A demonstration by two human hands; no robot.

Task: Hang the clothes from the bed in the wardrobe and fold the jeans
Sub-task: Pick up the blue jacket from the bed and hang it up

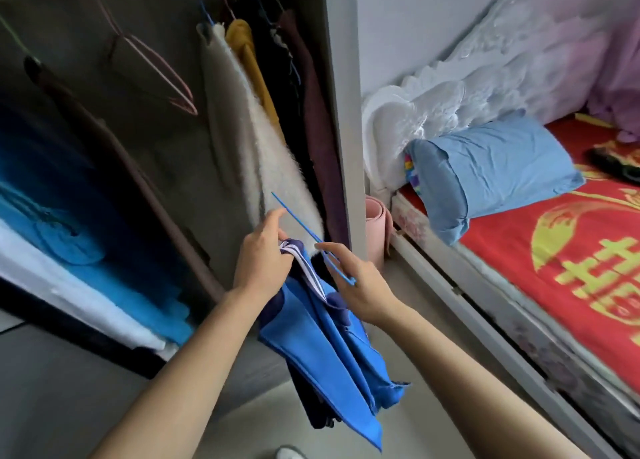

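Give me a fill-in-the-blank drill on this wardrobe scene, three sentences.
1. The left hand pinches a ____ jacket by its striped collar.
2. The right hand has its grip on a thin blue ____.
3. The pillow lies on a ____ bedspread.
Missing words: blue; hanger; red.

Large yellow double-happiness character 囍 (588,278), partly out of frame, on the red bedspread (502,237).
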